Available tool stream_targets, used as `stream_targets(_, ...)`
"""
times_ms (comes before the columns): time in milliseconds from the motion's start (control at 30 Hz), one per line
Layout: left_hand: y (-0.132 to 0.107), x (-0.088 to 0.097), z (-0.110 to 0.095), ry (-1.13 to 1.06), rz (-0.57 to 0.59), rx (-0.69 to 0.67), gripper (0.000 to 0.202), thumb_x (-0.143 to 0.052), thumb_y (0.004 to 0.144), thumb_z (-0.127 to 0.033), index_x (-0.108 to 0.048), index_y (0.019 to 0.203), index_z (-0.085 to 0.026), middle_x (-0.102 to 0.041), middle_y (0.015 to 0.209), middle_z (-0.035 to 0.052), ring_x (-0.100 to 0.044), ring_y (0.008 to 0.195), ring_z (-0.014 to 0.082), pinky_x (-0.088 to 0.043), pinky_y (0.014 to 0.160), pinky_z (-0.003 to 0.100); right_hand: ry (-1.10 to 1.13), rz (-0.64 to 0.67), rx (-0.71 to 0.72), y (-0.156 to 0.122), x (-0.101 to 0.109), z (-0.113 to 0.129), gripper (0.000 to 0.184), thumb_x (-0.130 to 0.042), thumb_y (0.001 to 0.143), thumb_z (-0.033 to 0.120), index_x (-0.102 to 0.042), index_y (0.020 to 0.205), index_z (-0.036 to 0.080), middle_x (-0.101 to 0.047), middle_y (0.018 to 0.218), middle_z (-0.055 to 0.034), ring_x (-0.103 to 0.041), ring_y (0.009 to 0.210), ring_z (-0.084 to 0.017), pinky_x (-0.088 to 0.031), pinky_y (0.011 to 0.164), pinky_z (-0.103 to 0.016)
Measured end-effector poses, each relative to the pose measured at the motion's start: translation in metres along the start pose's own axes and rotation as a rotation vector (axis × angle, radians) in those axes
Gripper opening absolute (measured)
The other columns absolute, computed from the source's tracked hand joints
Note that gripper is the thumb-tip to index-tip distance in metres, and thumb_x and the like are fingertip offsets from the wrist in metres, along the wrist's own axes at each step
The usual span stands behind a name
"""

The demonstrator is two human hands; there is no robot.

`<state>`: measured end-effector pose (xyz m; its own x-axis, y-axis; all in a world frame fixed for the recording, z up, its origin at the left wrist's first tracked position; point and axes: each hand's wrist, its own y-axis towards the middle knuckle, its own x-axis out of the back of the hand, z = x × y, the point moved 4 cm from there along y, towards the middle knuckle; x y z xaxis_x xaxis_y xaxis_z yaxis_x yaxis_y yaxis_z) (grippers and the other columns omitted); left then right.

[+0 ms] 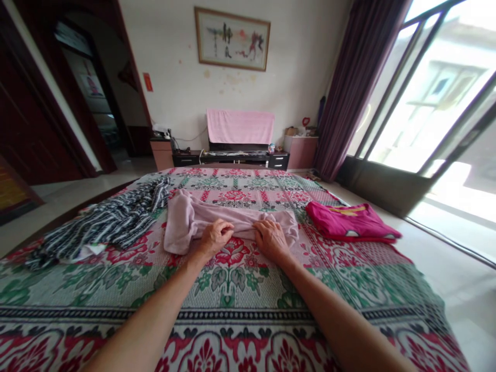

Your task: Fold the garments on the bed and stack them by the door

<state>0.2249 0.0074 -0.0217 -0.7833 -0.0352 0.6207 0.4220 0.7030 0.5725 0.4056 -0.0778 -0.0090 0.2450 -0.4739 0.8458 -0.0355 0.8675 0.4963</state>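
A pale pink garment [186,219] lies stretched across the middle of the flower-patterned bed cover [232,294]. My left hand [215,236] pinches its near edge, fingers curled round the cloth. Just to the right, my right hand [271,238] grips the same edge with its fingers closed on the fabric. Both arms reach forward over the bed.
A dark striped garment [104,222] lies crumpled at the left of the bed. A folded magenta garment [351,222] sits at the right edge. Beyond the bed stand a low cabinet [240,157] with a pink towel [240,126], a dark doorway at left and big windows [437,103] at right.
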Motion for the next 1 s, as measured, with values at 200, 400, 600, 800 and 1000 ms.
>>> stream_targets(200,0.0,-0.003,0.0,0.057,0.014,-0.005,0.012,-0.06,0.077,-0.016,-0.072,0.08,-0.019,-0.067,0.08,0.0045,-0.062,0.075,0.0145,-0.047,0.072,0.026,-0.006,0.0,0.0,0.0,-0.001,0.0,0.027,-0.045,0.09,0.024,-0.064,0.11,0.021,-0.065,0.112,-0.0089,-0.051,0.107,-0.023,-0.034,0.092,-0.036)
stream_targets(400,0.001,-0.004,-0.002,0.089,0.033,0.008,0.013,-0.057,0.078,-0.016,-0.07,0.075,-0.019,-0.065,0.077,0.0035,-0.06,0.075,0.0144,-0.045,0.072,0.026,-0.006,-0.004,-0.003,0.0,-0.001,0.0,0.028,-0.045,0.09,0.024,-0.064,0.111,0.021,-0.066,0.112,-0.0091,-0.052,0.106,-0.024,-0.034,0.092,-0.037)
stream_targets(600,0.001,-0.003,-0.006,0.116,0.03,0.019,0.017,-0.051,0.082,-0.018,-0.066,0.073,-0.02,-0.064,0.077,0.0034,-0.058,0.074,0.0145,-0.043,0.071,0.026,-0.007,-0.003,-0.007,0.0,-0.003,-0.001,0.028,-0.046,0.09,0.024,-0.064,0.111,0.021,-0.066,0.111,-0.0087,-0.052,0.107,-0.024,-0.034,0.092,-0.037)
stream_targets(800,0.002,0.003,-0.006,0.016,0.031,0.102,0.016,-0.046,0.083,-0.021,-0.06,0.073,-0.02,-0.063,0.072,0.0016,-0.057,0.07,0.0141,-0.042,0.07,0.025,0.003,-0.005,0.001,0.0,0.0,0.0,0.028,-0.046,0.089,0.023,-0.064,0.11,0.021,-0.066,0.112,-0.0085,-0.052,0.106,-0.024,-0.034,0.092,-0.036)
stream_targets(1000,0.001,0.01,0.0,-0.15,-0.005,0.244,0.017,-0.044,0.082,-0.031,-0.053,0.072,-0.021,-0.06,0.065,-0.0005,-0.056,0.066,0.0151,-0.043,0.067,0.026,0.013,-0.009,0.01,-0.001,0.0,0.0,0.028,-0.046,0.089,0.023,-0.065,0.11,0.02,-0.066,0.112,-0.0079,-0.053,0.106,-0.024,-0.034,0.093,-0.036)
